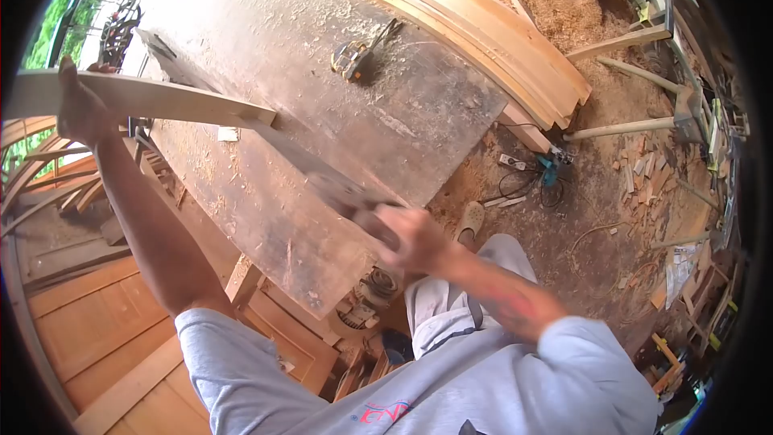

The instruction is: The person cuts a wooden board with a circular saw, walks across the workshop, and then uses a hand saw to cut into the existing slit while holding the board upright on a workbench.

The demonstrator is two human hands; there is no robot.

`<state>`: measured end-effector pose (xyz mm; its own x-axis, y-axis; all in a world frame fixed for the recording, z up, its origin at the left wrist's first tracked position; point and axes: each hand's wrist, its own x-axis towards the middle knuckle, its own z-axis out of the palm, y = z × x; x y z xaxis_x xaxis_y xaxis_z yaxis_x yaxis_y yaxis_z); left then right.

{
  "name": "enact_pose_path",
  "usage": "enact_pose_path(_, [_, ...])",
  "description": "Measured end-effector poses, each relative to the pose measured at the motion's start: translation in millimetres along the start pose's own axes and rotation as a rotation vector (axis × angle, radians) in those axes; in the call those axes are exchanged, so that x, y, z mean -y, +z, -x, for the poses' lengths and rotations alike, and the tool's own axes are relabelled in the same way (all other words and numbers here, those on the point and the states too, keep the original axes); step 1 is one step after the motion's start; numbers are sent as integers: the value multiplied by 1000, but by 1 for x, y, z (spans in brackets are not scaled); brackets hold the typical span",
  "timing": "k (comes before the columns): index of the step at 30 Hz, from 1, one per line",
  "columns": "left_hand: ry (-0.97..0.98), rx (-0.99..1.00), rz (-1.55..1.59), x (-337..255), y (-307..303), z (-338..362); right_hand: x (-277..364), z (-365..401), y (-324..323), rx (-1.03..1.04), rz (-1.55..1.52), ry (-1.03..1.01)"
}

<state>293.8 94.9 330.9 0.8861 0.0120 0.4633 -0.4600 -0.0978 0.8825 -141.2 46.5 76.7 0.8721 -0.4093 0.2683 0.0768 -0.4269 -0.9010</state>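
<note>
My left hand (83, 109) is raised at the left edge, its fingers wrapped round a long pale wooden board (185, 102). The board reaches over the worktable (322, 48), and its far end lies near a long dark bar or blade (298, 153). In the middle, my right hand (407, 235) is closed round the handle of a dark tool (354, 201), blurred by motion, that lines up with the bar. What kind of tool it is cannot be made out.
A yellow tape measure or small tool (350, 58) lies among shavings on the table. Long planks (483, 40) are stacked behind it. A teal power tool (550, 171) with a cord and wood scraps (644, 169) lie on the floor at the right. Wooden panels (105, 314) stand lower left.
</note>
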Motion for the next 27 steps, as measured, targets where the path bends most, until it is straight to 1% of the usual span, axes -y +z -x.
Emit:
enact_pose_path(1, [4, 3, 2, 0, -4, 0, -11, -16, 20, 31, 6, 36])
enact_pose_path(3, [5, -2, 149, 5, -5, -2, 9, -8, 3, -28, 11, 11])
enact_pose_path(4, [-11, 21, 73, 7, -12, -7, 23, 1, -13, -51, 25, -33])
enact_pose_path(5, [-35, 53, 85, 22, -25, -26, 37, 29, -39, 36, 62, 20])
enact_pose_path(6, [-41, 55, 50, 22, -27, -26, 42, 64, -62, 42, 81, 3])
enact_pose_path(7, [-46, 62, 11, 19, -26, -24, 57, 90, -93, 177, 189, -21])
enact_pose_path(8, [20, 88, 35, 23, -23, -22, 71, 104, -112, 155, 126, 13])
enact_pose_path(9, [0, 16, -148, 2, -10, 0, 78, 108, -120, 130, 66, 43])
enact_pose_path(11, [61, 142, -34, 18, -10, -13, 66, 70, -103, 184, 361, -138])
enact_pose_path(12, [72, 121, -19, 16, -8, -14, 27, 59, -74, 86, 136, -77])
enact_pose_path(13, [27, 57, 9, 10, -5, -12, 3, 39, -47, 111, 41, 8])
enact_pose_path(14, [-26, 15, 22, 5, -4, -8, -17, 19, -18, 30, -32, -47])
enact_pose_path(15, [-14, 16, 21, 2, -7, -3, -35, 6, 8, -39, -81, -128])
enact_pose_path(16, [22, -22, 8, 0, -11, 0, -34, 4, 12, -31, -82, -125])
enact_pose_path(17, [41, -46, -8, 4, -12, 1, -25, 18, 3, -47, -80, -109])
enact_pose_path(18, [-63, -24, 129, 15, -18, -14, -8, 40, -17, 9, -48, -38])
enact_pose_path(19, [-67, -25, 138, 18, -13, -16, 2, 61, -38, 69, -9, 16])
enact_pose_path(20, [-51, -10, 113, 20, -14, -19, 7, 94, -61, 74, 93, -129])
enact_pose_path(21, [-35, -2, 80, 22, -21, -22, 21, 128, -86, 124, 242, -124])
enact_pose_path(22, [-22, 48, -97, 14, -23, -17, 43, 147, -108, 154, 393, -185])
enact_pose_path(23, [-23, 12, 40, 8, -14, -5, 61, 142, -119, 113, 197, -112])
enact_pose_path(25, [-52, -4, 51, 4, -6, -3, 60, 122, -109, 199, 347, -146])
enact_pose_path(26, [-46, 0, 59, 1, -2, -1, 30, 100, -78, 84, 154, -142])
enact_pose_path(27, [-48, -22, 62, -2, -1, 3, 8, 65, -47, 51, 184, -145])
